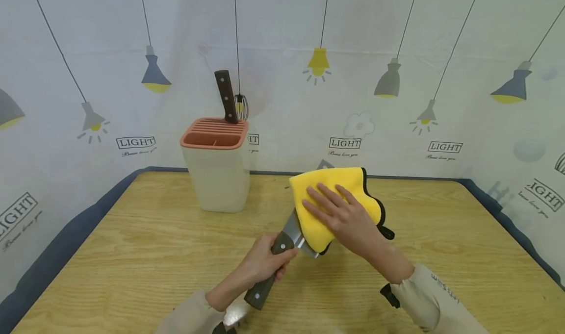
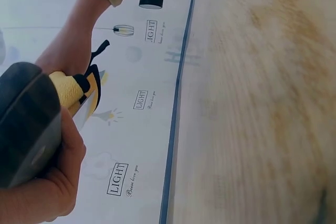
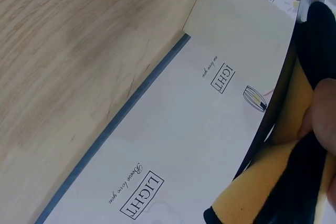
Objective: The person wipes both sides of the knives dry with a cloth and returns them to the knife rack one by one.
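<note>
L hand [image 1: 264, 261] grips handle of kitchen knife [image 1: 260, 291], held above table [image 1: 132, 255]. R hand [image 1: 342, 216], fingers straight & a bit spread, pinches yellow cloth [image 1: 304, 182] w/ blk trim over blade. Farther back, to L: whitish knife block [image 1: 216, 182], orange top, 2nd knife [image 1: 226, 96] in it. Lamp-print backdrop [image 1: 282, 89] behind.

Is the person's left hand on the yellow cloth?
No, the left hand grips a dark knife handle, while the right hand holds the yellow cloth.
</note>
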{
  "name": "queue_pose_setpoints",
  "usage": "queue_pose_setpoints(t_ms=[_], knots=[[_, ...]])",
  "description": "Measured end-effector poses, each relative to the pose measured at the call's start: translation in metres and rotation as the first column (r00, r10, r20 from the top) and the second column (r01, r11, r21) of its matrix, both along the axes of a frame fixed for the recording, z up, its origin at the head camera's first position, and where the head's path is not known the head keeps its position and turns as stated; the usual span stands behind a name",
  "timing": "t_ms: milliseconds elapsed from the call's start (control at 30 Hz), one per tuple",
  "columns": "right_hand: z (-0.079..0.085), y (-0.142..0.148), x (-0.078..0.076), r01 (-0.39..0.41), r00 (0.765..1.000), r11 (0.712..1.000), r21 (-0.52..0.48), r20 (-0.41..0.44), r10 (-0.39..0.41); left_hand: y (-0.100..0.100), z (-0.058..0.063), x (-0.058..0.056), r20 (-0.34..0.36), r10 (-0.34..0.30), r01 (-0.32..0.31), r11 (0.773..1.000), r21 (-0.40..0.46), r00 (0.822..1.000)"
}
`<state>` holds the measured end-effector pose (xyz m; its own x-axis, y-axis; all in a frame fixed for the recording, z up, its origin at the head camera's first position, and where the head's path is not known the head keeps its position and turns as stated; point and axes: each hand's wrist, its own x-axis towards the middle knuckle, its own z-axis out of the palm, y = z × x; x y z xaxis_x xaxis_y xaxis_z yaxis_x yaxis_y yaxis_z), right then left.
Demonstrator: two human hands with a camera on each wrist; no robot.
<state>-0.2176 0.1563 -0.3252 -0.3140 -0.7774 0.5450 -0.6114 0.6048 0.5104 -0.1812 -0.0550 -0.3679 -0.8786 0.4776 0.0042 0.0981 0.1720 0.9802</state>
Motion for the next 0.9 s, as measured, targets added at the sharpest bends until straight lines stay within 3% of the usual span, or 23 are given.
queue_pose_setpoints(t_ms=[400,900], knots=[[-0.0032,-0.0051,0.0051,-0.151,0.988,0.987,0.057,-0.009,0.152,-0.0003,0.0027,0.0001,0.009,0.005,-0.005,1.000,-0.003,1.000],[-0.0051,-0.0090,0.0099,-0.223,0.975,0.968,0.116,0.028,0.221,-0.0019,0.0029,-0.0008,-0.014,-0.006,0.006,1.000,0.002,1.000]])
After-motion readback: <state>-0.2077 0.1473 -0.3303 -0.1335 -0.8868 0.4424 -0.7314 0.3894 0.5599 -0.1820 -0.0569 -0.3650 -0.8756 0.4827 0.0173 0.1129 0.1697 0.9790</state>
